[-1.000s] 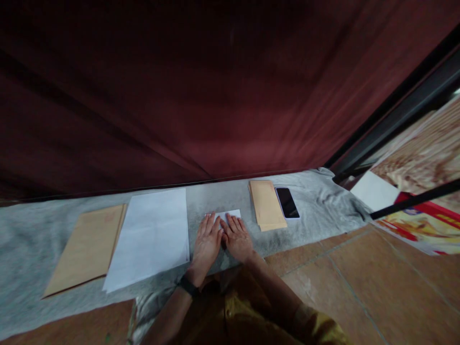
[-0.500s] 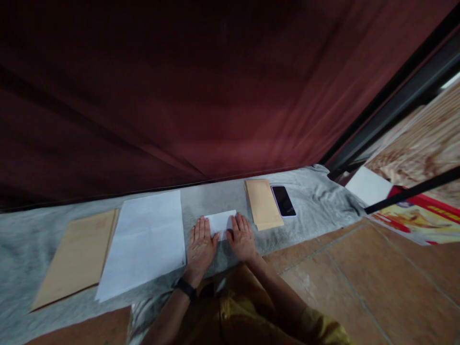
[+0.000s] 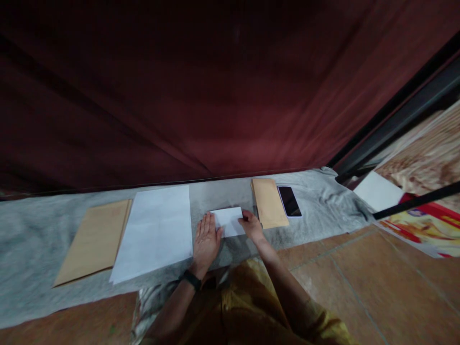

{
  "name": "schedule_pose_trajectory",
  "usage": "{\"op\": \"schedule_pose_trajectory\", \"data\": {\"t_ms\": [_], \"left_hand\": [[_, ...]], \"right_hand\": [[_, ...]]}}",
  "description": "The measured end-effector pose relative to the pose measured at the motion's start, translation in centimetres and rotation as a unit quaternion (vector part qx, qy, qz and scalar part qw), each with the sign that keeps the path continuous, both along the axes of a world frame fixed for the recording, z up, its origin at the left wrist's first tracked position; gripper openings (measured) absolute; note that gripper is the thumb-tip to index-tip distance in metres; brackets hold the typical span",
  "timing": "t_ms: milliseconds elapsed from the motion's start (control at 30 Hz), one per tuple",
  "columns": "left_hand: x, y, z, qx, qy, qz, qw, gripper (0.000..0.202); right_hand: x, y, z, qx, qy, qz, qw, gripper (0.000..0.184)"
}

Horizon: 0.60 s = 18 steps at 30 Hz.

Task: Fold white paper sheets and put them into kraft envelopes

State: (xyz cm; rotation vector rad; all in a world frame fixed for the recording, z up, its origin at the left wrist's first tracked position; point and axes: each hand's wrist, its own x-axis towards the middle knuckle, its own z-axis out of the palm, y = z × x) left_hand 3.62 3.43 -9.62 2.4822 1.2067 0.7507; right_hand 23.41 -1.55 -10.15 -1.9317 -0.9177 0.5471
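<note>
A small folded sheet of white paper point(image 3: 228, 221) lies on the grey cloth between my hands. My left hand point(image 3: 206, 242) rests flat over its left end, fingers stretched out and pointing away from me. At the opposite end, my right hand point(image 3: 252, 226) has its fingers curled and pinches the paper's right edge. To the left are a stack of large white sheets point(image 3: 154, 230) and some large brown envelopes point(image 3: 95, 239). Smaller brown envelopes point(image 3: 269, 203) lie just beyond my right hand, beside a phone point(image 3: 289, 201) with a dark screen.
The grey cloth point(image 3: 323, 206) covers a long, narrow surface. A dark red curtain point(image 3: 223, 120) hangs right behind it. On the right stand a black metal bar point(image 3: 417, 200) and a red and yellow printed box point(image 3: 427, 225). Brown floor tiles point(image 3: 334, 278) lie below.
My right hand has gone from lying flat on the folded paper to pinching its right edge. The left hand stays flat on the paper. My view has shifted slightly.
</note>
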Motion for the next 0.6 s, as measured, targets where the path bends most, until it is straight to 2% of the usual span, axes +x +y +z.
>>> {"op": "schedule_pose_trajectory", "data": {"t_ms": [100,233,300,367,433,500,567,600], "left_hand": [[-0.5,0.7,-0.1,-0.058,-0.079,0.027,0.995,0.062],[-0.6,1.9,-0.3,-0.128,-0.169,0.065,0.975,0.068],[-0.4,2.4,-0.3,-0.17,-0.212,0.092,0.958,0.072],[-0.2,2.7,0.0,-0.232,-0.264,0.119,0.929,0.078],[-0.1,2.8,0.7,-0.296,-0.316,0.136,0.891,0.083],[-0.1,2.9,2.1,-0.344,-0.356,0.133,0.858,0.079],[-0.2,3.2,4.1,-0.36,-0.367,0.107,0.851,0.064],[-0.2,3.3,5.1,-0.351,-0.359,0.087,0.86,0.052]], "right_hand": [[0.1,-0.2,0.2,0.026,0.037,0.004,0.999,0.006],[-0.1,-0.3,0.6,0.055,0.092,0.008,0.994,0.018],[-0.3,-0.5,0.8,0.067,0.126,0.007,0.99,0.027],[-0.4,-0.8,1.1,0.076,0.193,-0.002,0.978,0.039],[-0.4,-1.2,1.5,0.08,0.276,-0.005,0.958,0.045],[-0.3,-1.5,2.2,0.083,0.321,0.013,0.943,0.041],[0.1,-1.4,3.3,0.091,0.306,0.04,0.947,0.029],[0.4,-1.3,3.9,0.102,0.275,0.049,0.955,0.024]]}}
